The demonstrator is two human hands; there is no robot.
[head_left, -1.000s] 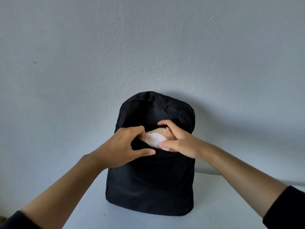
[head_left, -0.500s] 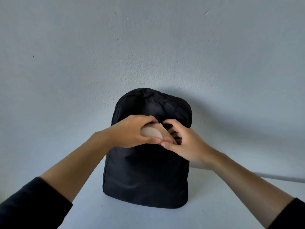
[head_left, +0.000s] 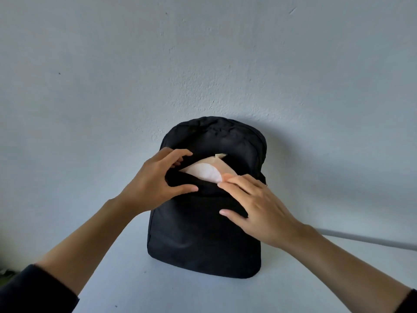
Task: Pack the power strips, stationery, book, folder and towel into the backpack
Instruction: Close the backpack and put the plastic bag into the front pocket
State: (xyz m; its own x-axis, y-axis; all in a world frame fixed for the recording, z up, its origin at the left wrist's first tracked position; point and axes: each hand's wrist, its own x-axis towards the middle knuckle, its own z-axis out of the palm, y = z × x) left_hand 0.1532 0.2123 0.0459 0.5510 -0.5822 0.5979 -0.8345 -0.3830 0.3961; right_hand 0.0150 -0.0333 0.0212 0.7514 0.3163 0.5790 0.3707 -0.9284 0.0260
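One black backpack (head_left: 203,240) stands upright on the pale desk (head_left: 135,285), its back against the wall (head_left: 203,64). One tan flat item (head_left: 216,166) with a white round patch sticks halfway out of its open front pocket. Desk surface shows in front and to both sides. My left hand (head_left: 155,184) grips the pocket's lip, fingers curled inside. My right hand (head_left: 255,204) lies flat, fingertips pressing the item's lower corner.

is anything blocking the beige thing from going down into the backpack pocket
Nothing visible: the left hand holds the backpack pocket open, and the beige thing sits partly inside, the right hand touching it. Deeper inside is hidden.
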